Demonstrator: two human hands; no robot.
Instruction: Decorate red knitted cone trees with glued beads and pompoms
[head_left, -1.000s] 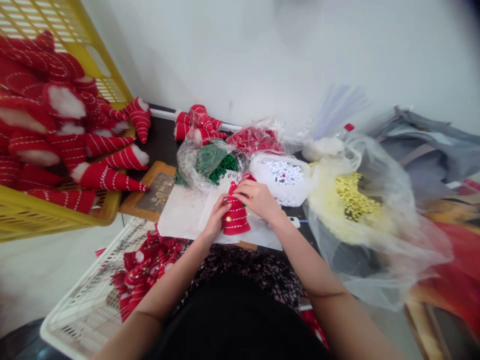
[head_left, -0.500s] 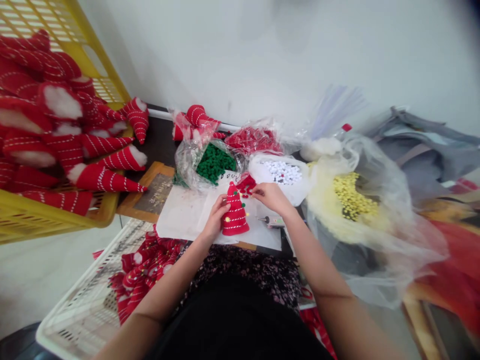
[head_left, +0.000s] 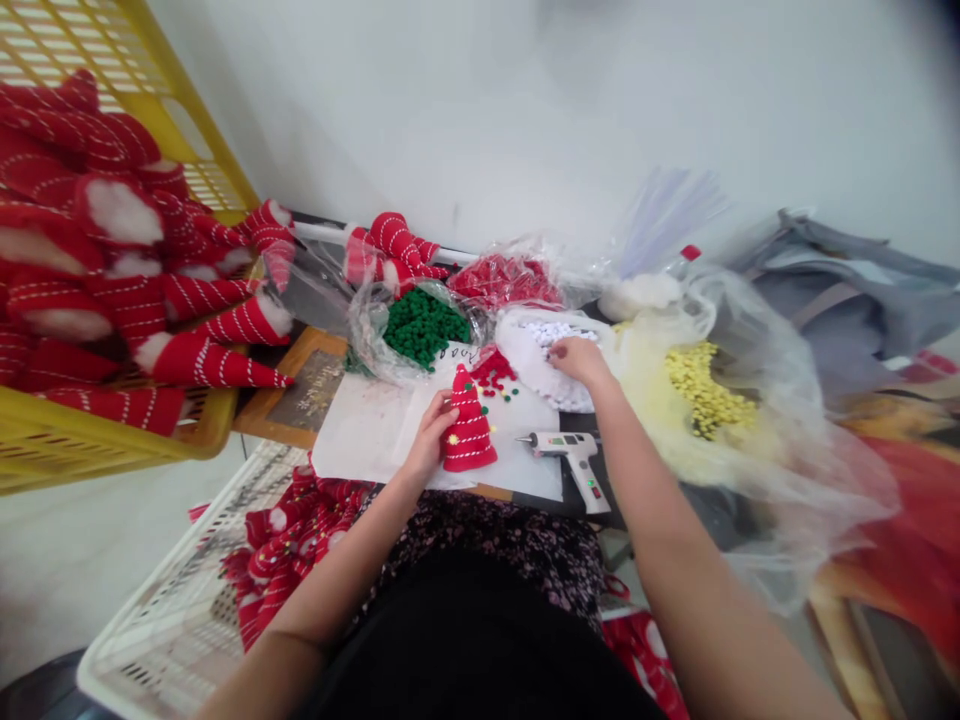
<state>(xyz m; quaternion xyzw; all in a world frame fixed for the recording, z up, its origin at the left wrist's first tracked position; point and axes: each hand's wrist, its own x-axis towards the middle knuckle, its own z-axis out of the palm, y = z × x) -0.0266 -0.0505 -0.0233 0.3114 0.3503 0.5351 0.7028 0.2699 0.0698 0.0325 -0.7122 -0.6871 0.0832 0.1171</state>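
My left hand [head_left: 433, 435] grips a red knitted cone [head_left: 470, 430] with white stripes, standing on a white paper sheet [head_left: 367, 435]. The cone carries small pom-poms, green at its tip and a yellow one low on its left side. My right hand [head_left: 577, 362] reaches into a white bag of white pom-poms [head_left: 536, 350], fingertips among them; whether it holds one is hidden. A hot glue gun [head_left: 574, 465] lies on the paper's right edge, below that hand. Loose red pom-poms [head_left: 491, 370] lie on the paper, between my hands.
A yellow crate [head_left: 150, 440] of striped red cones stands at left, and a white crate [head_left: 187, 570] of decorated ones at lower left. Plastic bags hold green pom-poms [head_left: 424, 325] and yellow pom-poms [head_left: 705, 390]. A wall runs behind. A wooden-framed board [head_left: 311, 390] lies beside the paper.
My right hand has left the cone and moved right into the white pom-pom bag, uncovering the glue gun. My left hand still holds the cone in place.
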